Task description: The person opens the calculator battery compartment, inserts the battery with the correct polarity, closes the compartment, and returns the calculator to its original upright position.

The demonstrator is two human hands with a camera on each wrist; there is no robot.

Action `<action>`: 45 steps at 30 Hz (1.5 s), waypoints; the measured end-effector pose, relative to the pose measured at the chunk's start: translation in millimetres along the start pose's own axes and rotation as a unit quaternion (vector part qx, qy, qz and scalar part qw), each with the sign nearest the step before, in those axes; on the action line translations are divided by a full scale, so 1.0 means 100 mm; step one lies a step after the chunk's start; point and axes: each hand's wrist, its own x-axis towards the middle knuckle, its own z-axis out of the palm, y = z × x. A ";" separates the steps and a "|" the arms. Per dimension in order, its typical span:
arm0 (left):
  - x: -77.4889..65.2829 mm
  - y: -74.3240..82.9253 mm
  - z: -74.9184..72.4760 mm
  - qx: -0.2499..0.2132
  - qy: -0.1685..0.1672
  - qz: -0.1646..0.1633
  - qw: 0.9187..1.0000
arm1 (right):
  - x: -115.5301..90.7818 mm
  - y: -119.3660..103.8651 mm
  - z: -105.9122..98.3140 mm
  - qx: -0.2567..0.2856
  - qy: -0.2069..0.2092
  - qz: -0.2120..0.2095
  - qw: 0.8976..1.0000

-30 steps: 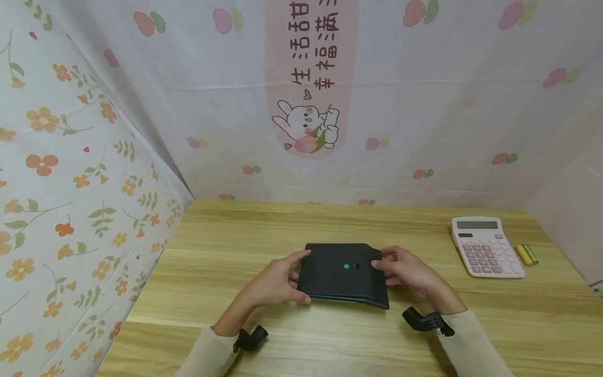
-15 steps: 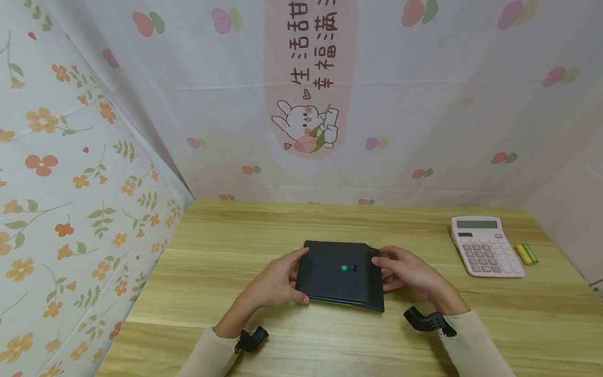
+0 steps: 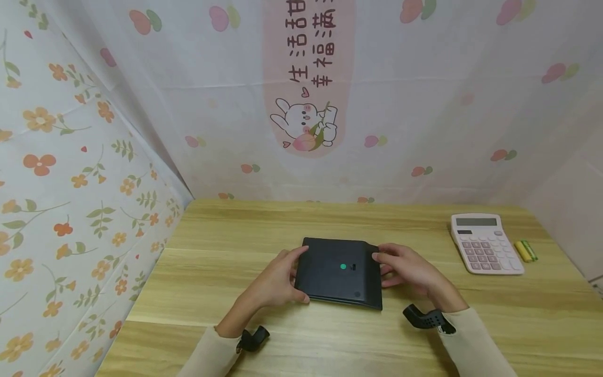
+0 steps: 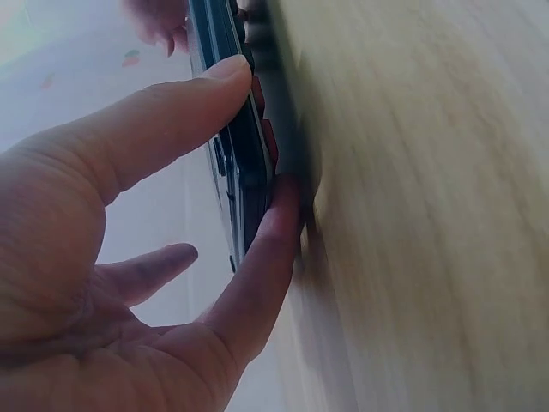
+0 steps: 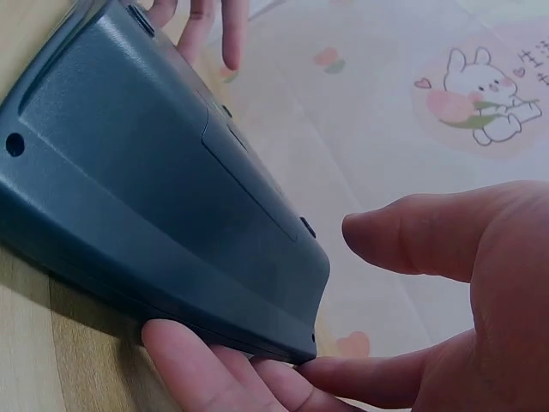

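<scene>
A black calculator (image 3: pixel 336 272) is turned back side up, low over the table, a round green sticker on its back. In the left wrist view, red keys (image 4: pixel 269 140) show along its underside. My left hand (image 3: pixel 278 283) grips its left side, with the thumb at the near edge and fingers at the far corner and underneath. At the opposite side is my right hand (image 3: pixel 410 269), fingers under the edge; in the right wrist view its thumb (image 5: pixel 403 232) stands off the casing. That view also shows the battery cover (image 5: pixel 249 184) fitted in the back.
To the right on the wooden table (image 3: pixel 226 230) lies a pink and white calculator (image 3: pixel 487 243), keys up. Beside it are two yellow-green batteries (image 3: pixel 526 252). A patterned cloth (image 3: pixel 400 115) hangs behind the table, and a floral one (image 3: pixel 70 209) on the left.
The black calculator has turned slightly, its right side coming a little left and its back showing more to the camera. Both hands keep nearly the same places on it.
</scene>
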 end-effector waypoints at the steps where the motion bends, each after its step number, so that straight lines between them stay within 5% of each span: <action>1: 0.00 0.00 0.00 0.001 0.001 0.001 1.000 | 0.00 0.00 0.00 -0.001 -0.001 0.000 1.000; 20: 0.01 0.00 0.01 0.033 0.004 0.004 0.999 | -0.01 0.00 0.00 0.002 -0.005 -0.009 1.000; 45: 0.02 0.00 0.04 0.030 -0.009 -0.046 0.998 | 0.00 0.00 0.04 -0.009 -0.012 -0.026 1.000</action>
